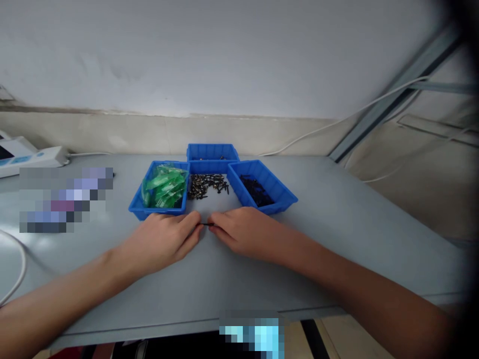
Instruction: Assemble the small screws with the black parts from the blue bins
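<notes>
My left hand [170, 237] and my right hand [237, 228] meet above the table, fingertips almost touching. Between them runs a thin dark screw-like piece [206, 224], pinched at one end by each hand. Its exact kind is too small to make out. Just beyond my hands lies a loose pile of small dark and brassy screws [204, 185]. To the left of the pile, a blue bin [139, 212] holds green plastic packets [166, 187]. On the right, another blue bin [277, 192] contains small black parts [256, 190].
Behind the pile stands a third blue bin [212, 152] with a few small pieces inside. A white power strip [48, 157] lies at the far left, a white cable [20, 254] nearer me. A metal frame post [370, 119] rises at the right.
</notes>
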